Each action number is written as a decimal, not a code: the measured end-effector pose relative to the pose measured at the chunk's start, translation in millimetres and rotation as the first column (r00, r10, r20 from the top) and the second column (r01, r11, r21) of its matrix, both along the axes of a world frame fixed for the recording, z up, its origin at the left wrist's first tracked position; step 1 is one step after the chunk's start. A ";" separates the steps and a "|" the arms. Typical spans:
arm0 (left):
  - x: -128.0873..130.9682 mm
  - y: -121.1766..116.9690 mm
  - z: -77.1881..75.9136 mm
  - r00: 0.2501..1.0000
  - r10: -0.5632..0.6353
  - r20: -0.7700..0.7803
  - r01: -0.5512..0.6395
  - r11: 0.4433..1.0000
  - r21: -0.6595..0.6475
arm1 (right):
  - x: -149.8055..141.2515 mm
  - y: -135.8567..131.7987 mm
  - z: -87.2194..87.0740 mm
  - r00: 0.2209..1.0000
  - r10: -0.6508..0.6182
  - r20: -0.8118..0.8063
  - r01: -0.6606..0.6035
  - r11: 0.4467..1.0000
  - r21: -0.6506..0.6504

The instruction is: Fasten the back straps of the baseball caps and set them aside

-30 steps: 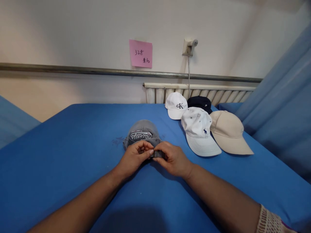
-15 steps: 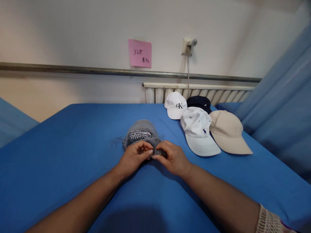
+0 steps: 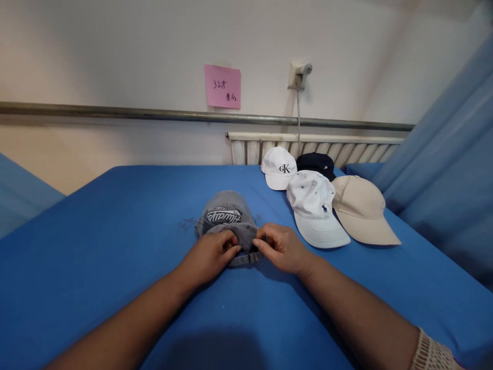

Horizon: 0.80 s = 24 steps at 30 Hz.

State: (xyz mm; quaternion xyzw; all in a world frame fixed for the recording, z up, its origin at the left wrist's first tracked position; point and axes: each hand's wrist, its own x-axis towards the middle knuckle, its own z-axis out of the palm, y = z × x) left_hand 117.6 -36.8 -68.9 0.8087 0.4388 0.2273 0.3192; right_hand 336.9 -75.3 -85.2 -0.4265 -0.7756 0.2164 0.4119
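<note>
A grey baseball cap (image 3: 225, 203) with white lettering lies on the blue sheet, its back opening toward me. Its adjustment strap (image 3: 245, 258) hangs across the near side, with a buckle-like piece near the right end. At the left of the opening, my left hand (image 3: 211, 254) has its fingers closed on the cap's edge. On the right side of that edge, my right hand (image 3: 279, 249) pinches the cap between thumb and fingers. The strap lies below both hands' fingertips. Part of the cap's left rim is hidden behind my left hand.
To the right sit a white cap with black letters (image 3: 279, 168), a navy cap (image 3: 316, 163), a white cap with a small blue emblem (image 3: 314, 198) and a beige cap (image 3: 358, 200). A radiator (image 3: 250, 149) and metal rail (image 3: 154, 113) run behind the blue-sheeted bed (image 3: 96, 257).
Both hands have let go of the strap. They now hold the cap's back edge, slightly farther apart, and the strap shows below them.
</note>
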 end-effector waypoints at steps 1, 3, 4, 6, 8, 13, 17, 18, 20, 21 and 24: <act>-0.3 -0.6 -1.2 0.999 -0.005 -0.046 0.006 1.000 0.021 | -1.2 0.2 -1.4 1.000 -0.023 -0.018 0.023 1.000 0.001; -0.8 -1.6 -2.9 0.993 0.003 -0.120 0.003 0.999 0.048 | -3.3 1.1 -4.1 0.998 -0.056 -0.038 0.056 0.998 -0.003; -1.1 -2.1 -3.3 0.989 0.009 -0.150 0.001 0.998 0.065 | -4.2 1.7 -5.2 0.997 -0.071 -0.039 0.071 0.997 -0.006; -1.3 -3.4 -2.8 0.979 0.017 -0.202 0.006 0.994 0.111 | -5.5 3.1 -7.0 0.994 -0.104 -0.019 0.104 0.994 -0.020; -0.8 -5.2 -1.5 0.961 0.020 -0.276 0.024 0.987 0.157 | -6.7 4.4 -8.1 0.993 -0.119 0.020 0.120 0.991 -0.059; 3.4 -10.1 2.4 0.843 0.016 -0.538 0.116 0.971 0.211 | -10.5 6.3 -11.7 0.986 -0.132 0.100 0.147 0.976 -0.164; 3.3 -15.0 9.9 0.841 0.076 -0.536 0.098 0.952 0.289 | -12.9 8.6 -17.0 0.987 -0.116 0.114 0.137 0.972 -0.192; 1.9 -16.4 12.7 0.854 0.112 -0.508 0.073 0.941 0.329 | -12.9 9.3 -17.9 0.989 -0.123 0.086 0.137 0.972 -0.192; -2.2 -19.0 18.3 0.895 0.181 -0.407 0.027 0.891 0.454 | -12.3 10.0 -18.2 0.986 -0.167 -0.012 0.163 0.973 -0.164; -4.8 -19.7 20.7 0.923 0.196 -0.331 0.012 0.847 0.532 | -11.8 9.9 -17.7 0.977 -0.200 -0.073 0.189 0.973 -0.132; -12.3 -18.8 25.2 0.985 0.124 -0.122 0.001 0.697 0.717 | -10.3 8.0 -14.9 0.942 -0.257 -0.218 0.262 0.965 -0.007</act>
